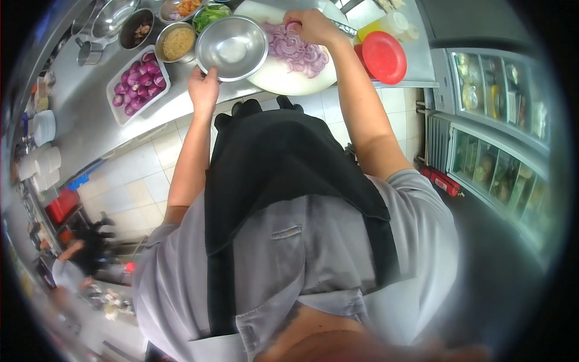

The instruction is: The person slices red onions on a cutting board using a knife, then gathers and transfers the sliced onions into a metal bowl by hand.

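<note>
My left hand (pixel 204 89) grips the near rim of a shiny steel mixing bowl (pixel 231 47), with the thumb over the edge. The bowl's inside looks bare, and it overlaps the left side of a round white cutting board (pixel 265 83). Sliced red onion (pixel 304 58) lies spread over the board. My right hand (pixel 312 28) is above the far part of the onion pile, its fingers curled down around some slices. Behind that wrist a knife handle (pixel 344 28) shows; its blade is hidden.
Left of the bowl stand a bowl of tan crumbs (pixel 179 42), chopped greens (pixel 211 16) and a white tray of whole peeled red onions (pixel 140 85). A red plate (pixel 385 58) sits right of the board. A glass-door fridge (pixel 500 90) is at right; another person (pixel 69 265) works at lower left.
</note>
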The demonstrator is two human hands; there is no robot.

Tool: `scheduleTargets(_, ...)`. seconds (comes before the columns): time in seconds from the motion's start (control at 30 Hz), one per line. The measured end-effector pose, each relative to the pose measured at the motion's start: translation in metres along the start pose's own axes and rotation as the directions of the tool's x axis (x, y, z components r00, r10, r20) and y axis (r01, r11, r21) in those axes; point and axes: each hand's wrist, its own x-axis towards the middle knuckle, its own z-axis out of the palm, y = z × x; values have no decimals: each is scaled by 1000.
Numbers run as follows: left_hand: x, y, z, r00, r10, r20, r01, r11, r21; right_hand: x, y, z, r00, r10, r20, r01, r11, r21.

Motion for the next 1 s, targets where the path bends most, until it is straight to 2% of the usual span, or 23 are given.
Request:
scheduleTargets(0.1, 2, -1, 0, 1000, 6, -1, -6, 1000, 23, 2, 2, -1, 1000, 24, -7, -24, 999, 31)
scheduleTargets(0.3, 5, 0, -1, 1000, 7, 14, -8, 1000, 24, -2, 1, -3, 989, 18, 146, -30, 996, 80)
scheduleTargets(0.37, 0, 7, -1, 1000, 19, -5, -19, 1000, -17, -6, 6, 9, 994, -66, 82, 71, 996, -61)
scheduleTargets(0.4, 0, 5, -3, 1000, 18, -5, -18, 1000, -17, -9, 9, 24, 994, -66, 82, 71, 996, -61)
scheduleTargets(0.47, 4, 2, -10, 1000, 8, -24, -7, 999, 53, -12, 10, 56, 990, -94, -107, 53, 939, -339)
scheduleTargets(0.5, 4, 3, -11, 1000, 9, -22, -8, 999, 52, -12, 5, 56, 990, -93, -108, 51, 939, -340)
scheduleTargets(0.57, 3, 6, -16, 999, -2, -37, 2, 1000, 9, -13, -5, 53, 996, 22, -82, -46, 955, -293)
scheduleTargets(0.6, 4, 3, -19, 999, -3, -39, 3, 1000, 11, -11, -6, 52, 996, 21, -81, -44, 956, -291)
scheduleTargets(0.67, 9, -2, -24, 997, 8, -79, -11, 999, -44, -2, -3, 48, 998, 41, -36, -46, 986, -159)
scheduleTargets(0.8, 13, -2, -31, 995, 20, -98, -21, 1000, -16, 5, 2, 39, 1000, 28, 5, -27, 992, -126)
scheduleTargets(0.87, 13, -3, -34, 994, 23, -106, -28, 999, -42, 3, -13, 19, 996, 87, 29, -84, 992, -99)
scheduleTargets(1.0, 6, 2, -34, 991, 22, -130, -33, 996, -87, 11, -15, 10, 992, 59, 108, -56, 998, -38)
